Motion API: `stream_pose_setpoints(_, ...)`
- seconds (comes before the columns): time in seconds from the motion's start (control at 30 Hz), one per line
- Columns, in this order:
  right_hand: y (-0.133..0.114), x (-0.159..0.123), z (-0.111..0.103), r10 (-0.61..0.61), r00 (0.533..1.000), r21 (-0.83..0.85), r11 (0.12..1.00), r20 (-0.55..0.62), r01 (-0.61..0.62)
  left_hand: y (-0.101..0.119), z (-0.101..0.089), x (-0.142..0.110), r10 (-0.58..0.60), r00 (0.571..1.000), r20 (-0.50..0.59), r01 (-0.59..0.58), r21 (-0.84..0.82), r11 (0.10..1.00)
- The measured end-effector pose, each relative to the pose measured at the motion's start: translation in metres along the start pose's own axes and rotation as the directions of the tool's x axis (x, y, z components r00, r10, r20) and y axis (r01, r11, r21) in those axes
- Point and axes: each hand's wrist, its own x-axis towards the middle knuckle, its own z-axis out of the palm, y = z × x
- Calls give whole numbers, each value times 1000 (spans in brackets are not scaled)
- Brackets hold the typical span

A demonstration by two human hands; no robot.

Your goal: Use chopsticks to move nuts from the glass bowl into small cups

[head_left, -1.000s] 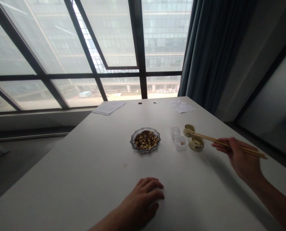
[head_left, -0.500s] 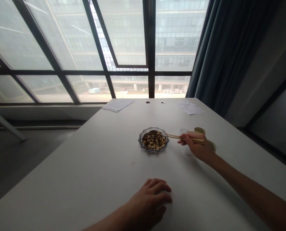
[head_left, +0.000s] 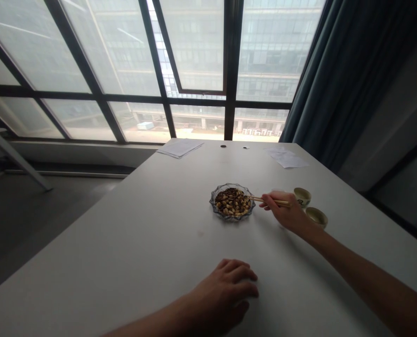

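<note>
My right hand (head_left: 286, 211) grips a pair of wooden chopsticks (head_left: 259, 199), held nearly level and pointing left. Their tips reach over the right side of a scalloped clear glass bowl (head_left: 213, 208). In the bowl lie pale nuts in shells, perhaps pistachios (head_left: 229, 209), mixed with dark seeds (head_left: 232, 193); whether the tips pinch a piece is too small to tell. My left hand (head_left: 231, 288) rests on the table nearer me, palm down, fingers slightly bent and apart, holding nothing.
Two small greenish cups (head_left: 302, 195) (head_left: 317, 216) stand just right of my right hand. Something clear (head_left: 277, 190) is mostly hidden behind that hand. Papers (head_left: 180, 147) lie at the far left of the white table (head_left: 141, 224), and more sheets (head_left: 287, 157) at the far right.
The view has shifted, so the table scene appears further right. My right hand has moved left relative to the cups, bringing the chopstick tips further over the bowl. The left hand stays resting.
</note>
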Motion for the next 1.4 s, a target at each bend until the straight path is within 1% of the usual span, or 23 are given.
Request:
stream_pose_setpoints(0.17, -8, -2, -1, -100, 994, -124, 987, 37, 103, -1, 0, 0, 2, 1000, -2, -2, 6, 1000)
stream_pose_setpoints(0.3, -11, -3, -3, -191, 976, -217, 954, 103, 209, -2, 1, 0, 6, 1000, -6, -6, 14, 1000)
stream_pose_setpoints(0.43, -11, -3, -5, -233, 960, -261, 928, 155, 267, -3, 3, -1, 14, 1000, -9, -14, 24, 1000)
stream_pose_setpoints(0.67, -16, -3, -3, -236, 949, -298, 909, 209, 292, -4, 4, 0, 17, 1000, -19, -17, 34, 999)
stream_pose_setpoints(1.07, -16, -5, -9, -279, 945, -293, 901, 172, 320, -4, 4, -1, 26, 999, -19, -26, 27, 999)
stream_pose_setpoints(1.4, -10, -2, -9, -289, 936, -294, 894, 199, 339, -4, 4, -1, 29, 999, -22, -28, 39, 999)
